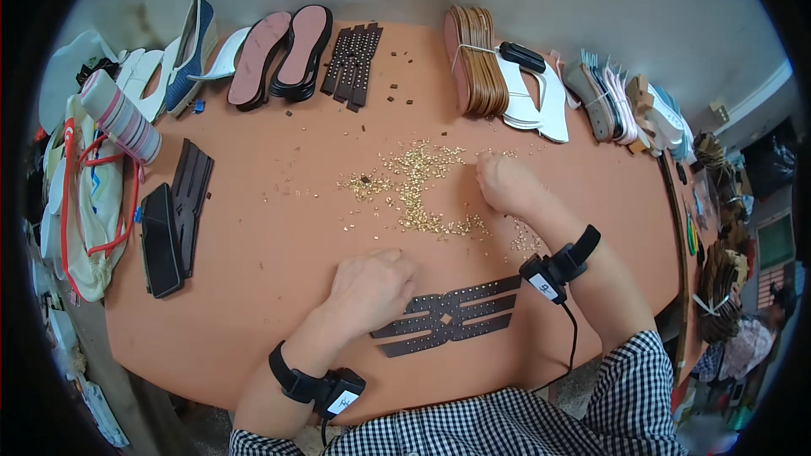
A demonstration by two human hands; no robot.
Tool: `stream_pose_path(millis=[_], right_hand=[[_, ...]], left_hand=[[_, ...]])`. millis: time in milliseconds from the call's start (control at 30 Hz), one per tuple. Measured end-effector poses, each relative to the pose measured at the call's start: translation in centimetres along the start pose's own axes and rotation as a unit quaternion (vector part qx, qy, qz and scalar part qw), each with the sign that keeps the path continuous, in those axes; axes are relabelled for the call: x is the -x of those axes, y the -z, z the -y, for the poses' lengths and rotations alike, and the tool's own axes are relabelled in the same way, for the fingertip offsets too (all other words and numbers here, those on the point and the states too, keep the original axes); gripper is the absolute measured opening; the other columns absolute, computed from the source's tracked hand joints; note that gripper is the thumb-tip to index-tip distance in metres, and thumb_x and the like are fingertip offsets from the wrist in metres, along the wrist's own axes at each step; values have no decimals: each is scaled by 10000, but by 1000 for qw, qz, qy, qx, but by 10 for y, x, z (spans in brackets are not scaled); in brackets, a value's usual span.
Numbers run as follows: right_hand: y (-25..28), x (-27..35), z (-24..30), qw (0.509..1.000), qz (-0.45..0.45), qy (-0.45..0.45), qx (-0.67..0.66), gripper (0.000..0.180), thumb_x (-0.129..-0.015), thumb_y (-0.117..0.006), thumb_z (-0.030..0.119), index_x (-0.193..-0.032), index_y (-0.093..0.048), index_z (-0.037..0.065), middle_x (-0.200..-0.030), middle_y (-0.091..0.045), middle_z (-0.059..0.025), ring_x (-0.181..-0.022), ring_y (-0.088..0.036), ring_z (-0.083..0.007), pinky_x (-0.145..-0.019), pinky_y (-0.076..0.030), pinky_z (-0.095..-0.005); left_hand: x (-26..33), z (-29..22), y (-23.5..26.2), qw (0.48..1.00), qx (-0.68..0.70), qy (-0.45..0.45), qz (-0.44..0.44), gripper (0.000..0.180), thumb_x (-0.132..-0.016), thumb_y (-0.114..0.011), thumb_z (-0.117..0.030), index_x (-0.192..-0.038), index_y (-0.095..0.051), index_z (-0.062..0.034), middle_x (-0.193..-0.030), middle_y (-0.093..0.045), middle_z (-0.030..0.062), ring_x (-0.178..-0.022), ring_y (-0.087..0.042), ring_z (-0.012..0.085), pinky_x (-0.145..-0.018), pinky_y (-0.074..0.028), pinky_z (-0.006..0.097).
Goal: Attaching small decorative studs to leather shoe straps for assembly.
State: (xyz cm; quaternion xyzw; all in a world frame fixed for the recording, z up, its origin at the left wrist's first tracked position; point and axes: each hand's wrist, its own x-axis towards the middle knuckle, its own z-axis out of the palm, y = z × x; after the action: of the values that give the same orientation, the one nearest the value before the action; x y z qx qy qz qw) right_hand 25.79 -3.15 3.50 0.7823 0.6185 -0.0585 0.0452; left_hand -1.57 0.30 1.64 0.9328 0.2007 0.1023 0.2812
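A dark brown cut-out strap piece with rows of small studs lies flat near the table's front edge. My left hand is closed beside its upper left end, partly covering it; what the fingers hold, if anything, is hidden. Farther off, a loose scatter of small gold studs spreads over the middle of the table. My right hand is closed at the right side of this scatter, its fingertips turned down and away. Whatever it pinches is too small to make out. A few paler studs lie under my right forearm.
At the back stand pink-topped soles, a studded strap stack, a blue wedge shoe and a tied bundle of brown soles. A black case and dark strips lie left. More tied shoe parts sit right.
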Motion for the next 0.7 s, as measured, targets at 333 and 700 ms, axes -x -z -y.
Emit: stream_pose_path(millis=[333,700], right_hand=[[13,2,12,998,47,-6,29,227,-814,-437,69,-937,-565,-74,-862,-660,-266,-829,-663,-391,-767,-530,-451],[9,0,9,995,47,53,73,211,-807,-466,52,-946,-555,-79,-863,-660,-258,-826,-667,-377,-758,-533,-440]], left_hand=[[0,-2,1,1000,3,-4,-11,83,-761,-630,-146,-746,-581,-80,-745,-614,66,-727,-621,281,-608,-486,398],[0,-1,2,1000,4,-14,-21,84,-761,-619,-146,-742,-578,-75,-744,-612,71,-727,-619,281,-611,-485,398]])
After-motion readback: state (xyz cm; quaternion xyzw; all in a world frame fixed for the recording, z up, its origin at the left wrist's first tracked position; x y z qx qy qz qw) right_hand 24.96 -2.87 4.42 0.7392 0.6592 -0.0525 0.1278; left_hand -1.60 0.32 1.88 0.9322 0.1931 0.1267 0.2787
